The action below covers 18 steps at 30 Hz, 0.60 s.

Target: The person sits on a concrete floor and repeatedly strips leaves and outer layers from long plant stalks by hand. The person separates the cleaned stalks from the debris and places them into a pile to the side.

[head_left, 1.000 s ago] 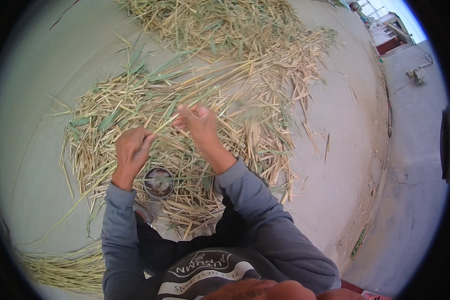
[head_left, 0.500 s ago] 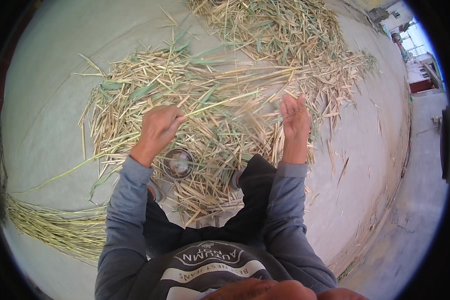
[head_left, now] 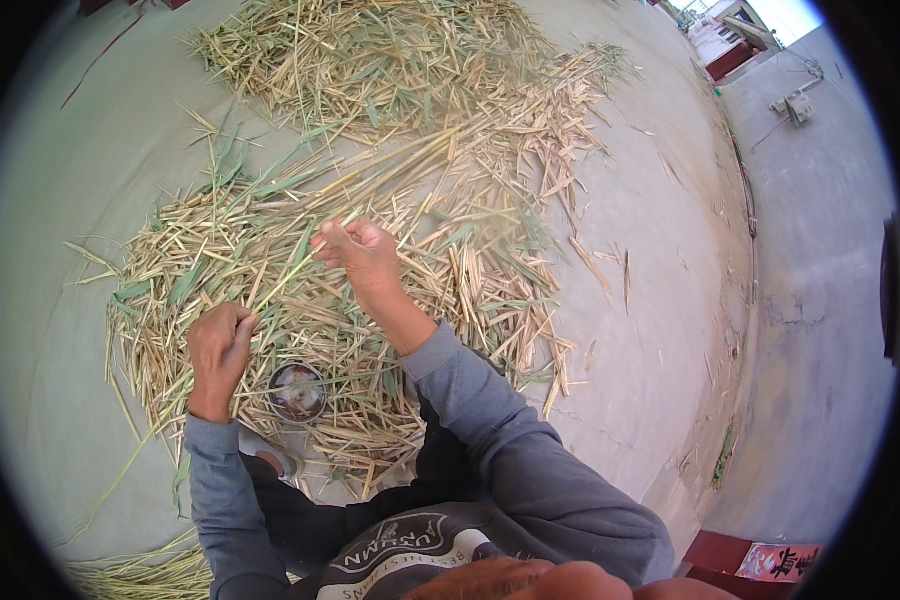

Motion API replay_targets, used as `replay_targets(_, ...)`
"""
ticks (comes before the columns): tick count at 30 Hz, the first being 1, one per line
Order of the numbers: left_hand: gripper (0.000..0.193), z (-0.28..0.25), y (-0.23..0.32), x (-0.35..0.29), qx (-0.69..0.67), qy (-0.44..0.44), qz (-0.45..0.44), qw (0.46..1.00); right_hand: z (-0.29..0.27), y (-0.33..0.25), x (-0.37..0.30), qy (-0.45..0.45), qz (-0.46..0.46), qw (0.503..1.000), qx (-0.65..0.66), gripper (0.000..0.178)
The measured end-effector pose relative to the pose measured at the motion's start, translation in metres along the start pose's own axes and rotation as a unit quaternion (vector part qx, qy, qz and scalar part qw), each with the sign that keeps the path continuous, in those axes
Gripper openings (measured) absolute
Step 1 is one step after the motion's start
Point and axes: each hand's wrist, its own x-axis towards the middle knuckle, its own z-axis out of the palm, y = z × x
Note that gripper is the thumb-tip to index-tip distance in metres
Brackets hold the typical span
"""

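My left hand (head_left: 220, 352) is closed around a long thin yellow-green stalk (head_left: 288, 277), whose lower length trails down to the left past my forearm. Up and to the right, my right hand (head_left: 362, 260) has thumb and fingers pinched on the same stalk close to its upper end. Beneath both hands spreads a heap of short dry leaf and husk pieces (head_left: 470, 290), tan with some green. A round metal bowl (head_left: 298, 393) with whitish stuff inside sits among the scraps, just right of my left wrist.
Longer stalks (head_left: 390, 175) lie slantwise across the heap beyond my hands. A larger pile of husks (head_left: 370, 60) stands farther off. At the lower left is a bundle of thin yellow-green stalks (head_left: 145, 572). A grey wall (head_left: 820, 300) runs along the right side.
My right hand has come left toward my left hand and now pinches the stalk; before, it was apart from that stalk's tip. The whole view has shifted, with the heap now farther left.
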Motion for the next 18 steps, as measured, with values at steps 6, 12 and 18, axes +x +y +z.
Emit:
replay_targets(6, 0.013, -0.006, 0.007, -0.004, 0.057, 0.013, 0.042, 0.997, 0.003, -0.001, -0.004, 0.058, 0.015, 0.997, -0.045, 0.038)
replay_targets(12, 0.015, -0.024, -0.005, -0.027, 0.113, -0.023, 0.028, 0.993, -0.084, -0.018, 0.033, 0.137, -0.097, 0.983, 0.07, 0.034)
replay_targets(18, 0.014, -0.05, 0.002, -0.059, 0.232, 0.019, 0.062, 0.971, -0.222, -0.006, 0.108, 0.194, 0.055, 0.964, 0.176, 0.066)
